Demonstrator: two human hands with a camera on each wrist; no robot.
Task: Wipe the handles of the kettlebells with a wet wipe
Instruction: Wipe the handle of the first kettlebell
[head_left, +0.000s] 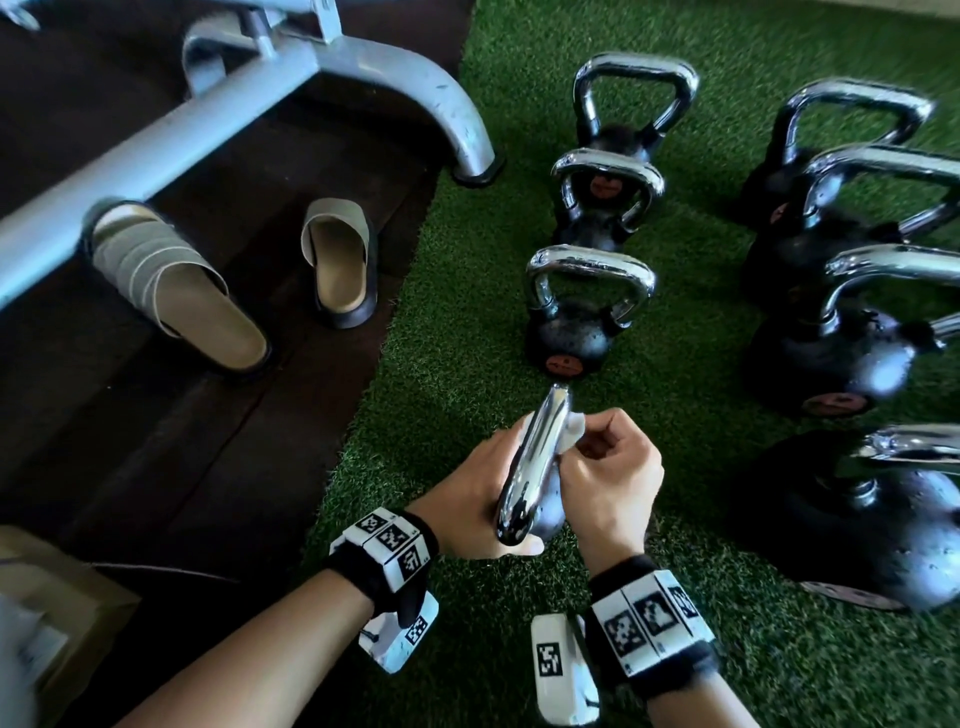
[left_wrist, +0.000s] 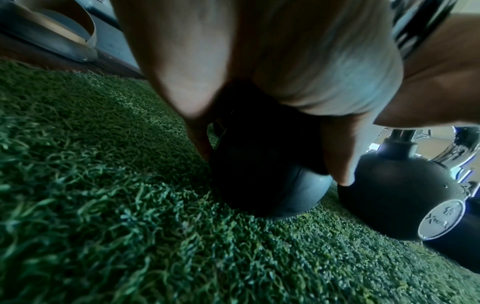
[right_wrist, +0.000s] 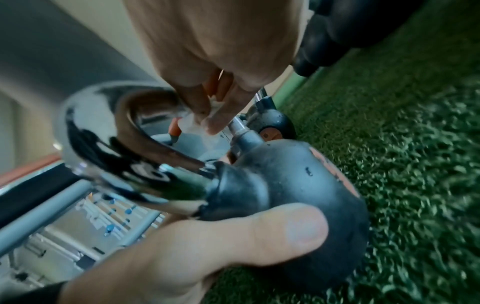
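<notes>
On the green turf, the nearest kettlebell's chrome handle runs between my two hands. In the head view its black body is hidden under them. My left hand holds this kettlebell, thumb against the black body and fingers reaching down around it. My right hand pinches a white wet wipe against the inner side of the handle, with the wipe bunched at its fingertips. A pale grey mass shows under my left palm; I cannot tell what it is.
Three more small kettlebells stand in a row beyond my hands. Several larger ones line the right side. On the dark mat to the left are two slippers and a grey machine frame. A cardboard box sits at lower left.
</notes>
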